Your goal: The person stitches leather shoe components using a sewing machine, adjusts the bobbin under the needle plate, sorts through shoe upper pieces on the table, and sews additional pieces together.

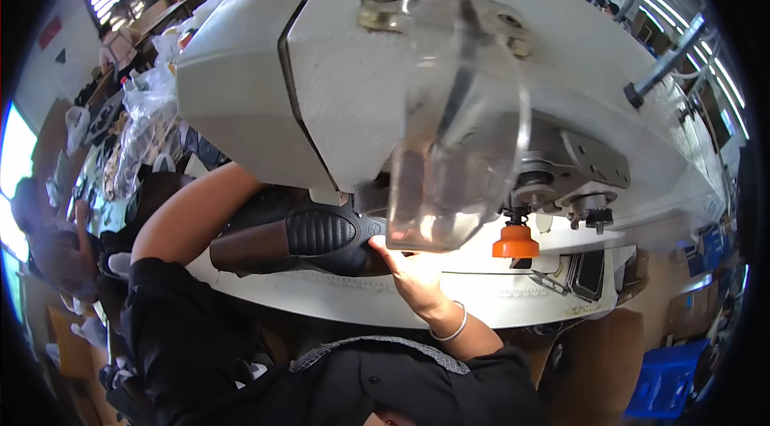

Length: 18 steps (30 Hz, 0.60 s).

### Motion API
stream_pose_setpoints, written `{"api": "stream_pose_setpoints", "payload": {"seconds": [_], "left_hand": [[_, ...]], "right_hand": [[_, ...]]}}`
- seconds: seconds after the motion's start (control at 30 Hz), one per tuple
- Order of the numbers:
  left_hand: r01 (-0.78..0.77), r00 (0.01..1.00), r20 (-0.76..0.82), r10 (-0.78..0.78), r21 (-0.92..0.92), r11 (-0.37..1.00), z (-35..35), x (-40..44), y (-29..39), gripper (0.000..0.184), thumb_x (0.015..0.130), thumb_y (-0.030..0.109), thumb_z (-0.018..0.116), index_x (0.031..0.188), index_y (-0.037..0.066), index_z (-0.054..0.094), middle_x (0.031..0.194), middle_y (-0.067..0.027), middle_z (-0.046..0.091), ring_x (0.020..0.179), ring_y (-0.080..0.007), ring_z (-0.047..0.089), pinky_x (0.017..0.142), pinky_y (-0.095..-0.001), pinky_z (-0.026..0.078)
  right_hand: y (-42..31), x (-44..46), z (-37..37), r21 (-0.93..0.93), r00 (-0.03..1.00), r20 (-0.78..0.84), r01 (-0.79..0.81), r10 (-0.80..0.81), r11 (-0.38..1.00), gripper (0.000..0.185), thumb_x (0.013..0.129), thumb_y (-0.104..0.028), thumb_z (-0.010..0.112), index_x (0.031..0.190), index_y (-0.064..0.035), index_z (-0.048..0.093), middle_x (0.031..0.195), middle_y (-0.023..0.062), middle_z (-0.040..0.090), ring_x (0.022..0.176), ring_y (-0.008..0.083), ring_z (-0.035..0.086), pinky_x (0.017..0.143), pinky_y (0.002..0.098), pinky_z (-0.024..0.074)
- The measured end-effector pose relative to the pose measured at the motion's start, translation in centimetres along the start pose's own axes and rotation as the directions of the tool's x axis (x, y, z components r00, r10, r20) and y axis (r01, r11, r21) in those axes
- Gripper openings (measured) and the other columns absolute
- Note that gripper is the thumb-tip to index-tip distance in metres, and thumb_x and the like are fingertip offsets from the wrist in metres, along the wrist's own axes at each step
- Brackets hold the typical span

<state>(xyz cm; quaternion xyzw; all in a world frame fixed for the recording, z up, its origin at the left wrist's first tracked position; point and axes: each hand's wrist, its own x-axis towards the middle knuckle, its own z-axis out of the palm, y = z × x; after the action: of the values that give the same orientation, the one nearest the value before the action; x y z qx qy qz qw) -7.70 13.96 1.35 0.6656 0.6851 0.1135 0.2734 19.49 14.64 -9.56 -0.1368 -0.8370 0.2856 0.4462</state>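
A dark brown and black leather boot upper with a ribbed padded panel lies across the white table, under the head of a sewing machine. At its right end is my right hand, the thumb pressed on the leather near an embossed mark. The other fingers are partly behind a clear plastic guard that hangs from the machine. My left forearm reaches in from the left along the far side of the upper. The machine head hides my left hand. The needle area cannot be seen.
An orange knob hangs under the machine arm. Thread snips and a phone-like dark object lie on the table's right. Plastic-wrapped pieces are heaped at left, beside another person. A blue crate stands lower right.
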Motion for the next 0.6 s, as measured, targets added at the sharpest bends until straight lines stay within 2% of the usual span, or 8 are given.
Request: {"api": "stream_pose_setpoints", "payload": {"seconds": [0.13, 0.23, 0.33, 0.4, 0.43, 0.47, 0.57, 0.6], "left_hand": [[-0.023, 0.999, 0.034, 0.021, 0.045, 0.999, -0.9, -0.3, 0.6, 0.06, 0.082, 0.035, 0.071, 0.129, 0.002, 0.052, 0.121, -0.0139, 0.059, 0.112, -0.0315, 0.057, 0.091, -0.0369, 0.048], [-0.066, 0.994, 0.099, 0.053, 0.136, 0.989, -3.7, -2.8, 2.9, 0.065, 0.082, 0.038, 0.072, 0.132, 0.002, 0.05, 0.123, -0.0148, 0.058, 0.114, -0.0333, 0.056, 0.093, -0.0374, 0.048], [-0.194, 0.974, 0.17, 0.153, 0.261, 0.946, -5.7, -9.0, 7.8, 0.07, 0.081, 0.042, 0.073, 0.134, 0.003, 0.049, 0.125, -0.0157, 0.057, 0.117, -0.0351, 0.055, 0.095, -0.038, 0.047], [-0.252, 0.959, 0.006, 0.282, 0.468, 0.847, -2.2, -12.9, 9.8, 0.081, 0.077, 0.048, 0.074, 0.137, 0.003, 0.046, 0.128, -0.017, 0.054, 0.119, -0.0351, 0.054, 0.094, -0.0385, 0.047], [-0.224, 0.922, -0.121, 0.367, 0.607, 0.762, -0.1, -14.3, 10.4, 0.089, 0.072, 0.053, 0.076, 0.14, 0.004, 0.044, 0.13, -0.018, 0.052, 0.12, -0.0345, 0.053, 0.093, -0.0389, 0.048], [-0.049, 0.967, -0.133, 0.216, 0.738, 0.673, 1.7, -14.3, 11.4, 0.1, 0.065, 0.058, 0.078, 0.14, 0.003, 0.042, 0.129, -0.0165, 0.051, 0.118, -0.0331, 0.053, 0.093, -0.0393, 0.048], [0.125, 0.981, -0.192, -0.025, 0.525, 0.842, 5.6, -12.9, 8.0, 0.101, 0.064, 0.058, 0.078, 0.142, 0.005, 0.04, 0.129, -0.0147, 0.051, 0.118, -0.0311, 0.052, 0.092, -0.0386, 0.048], [0.074, 0.934, -0.337, 0.122, 0.516, 0.854, 6.7, -12.9, 7.8, 0.104, 0.06, 0.058, 0.078, 0.142, 0.006, 0.041, 0.128, -0.0129, 0.051, 0.116, -0.0294, 0.052, 0.097, -0.0423, 0.045]], "right_hand": [[-0.2, -0.3, 0.2, 0.177, 0.899, 0.16, -0.433, 0.408, 0.884, 0.028, 0.085, -0.023, 0.078, 0.096, 0.0008, 0.07, 0.067, 0.0014, 0.063, 0.06, 0.0084, 0.055, 0.06, 0.0247, 0.0482], [1.0, -0.4, -0.1, 0.29, 0.803, 0.342, -0.584, 0.488, 0.758, 0.033, 0.084, -0.031, 0.078, 0.084, -0.0014, 0.064, 0.066, 0.0001, 0.058, 0.061, 0.0099, 0.053, 0.059, 0.0262, 0.0451], [2.7, -1.2, 0.8, 0.396, 0.828, 0.379, -0.548, 0.413, 0.737, 0.039, 0.087, -0.036, 0.075, 0.071, -0.0036, 0.06, 0.06, -0.0015, 0.052, 0.057, 0.0101, 0.047, 0.055, 0.0276, 0.0403], [2.3, -1.2, 0.9, 0.437, 0.819, 0.377, -0.568, 0.432, 0.697, 0.037, 0.088, -0.034, 0.073, 0.072, -0.0036, 0.061, 0.061, -0.0013, 0.052, 0.057, 0.0102, 0.047, 0.055, 0.0276, 0.0402], [1.0, -0.8, 0.3, 0.481, 0.847, 0.33, -0.53, 0.416, 0.698, 0.032, 0.09, -0.03, 0.072, 0.075, -0.0033, 0.062, 0.061, -0.0013, 0.053, 0.058, 0.01, 0.048, 0.055, 0.0274, 0.0406], [-0.3, -0.3, -0.3, 0.522, 0.872, 0.282, -0.489, 0.399, 0.699, 0.027, 0.091, -0.026, 0.07, 0.078, -0.003, 0.063, 0.062, -0.0012, 0.054, 0.059, 0.0097, 0.049, 0.056, 0.0271, 0.041], [-1.6, 0.1, -1.9, 0.532, 0.9, 0.25, -0.436, 0.357, 0.726, 0.018, 0.093, -0.017, 0.068, 0.084, -0.0024, 0.065, 0.063, -0.0017, 0.055, 0.06, 0.0088, 0.049, 0.056, 0.0262, 0.0411], [-1.2, 0.0, -2.7, 0.401, 0.87, 0.327, -0.482, 0.369, 0.779, 0.019, 0.093, -0.018, 0.068, 0.083, -0.0024, 0.065, 0.064, -0.0022, 0.055, 0.059, 0.0077, 0.048, 0.055, 0.0254, 0.0401]]}}
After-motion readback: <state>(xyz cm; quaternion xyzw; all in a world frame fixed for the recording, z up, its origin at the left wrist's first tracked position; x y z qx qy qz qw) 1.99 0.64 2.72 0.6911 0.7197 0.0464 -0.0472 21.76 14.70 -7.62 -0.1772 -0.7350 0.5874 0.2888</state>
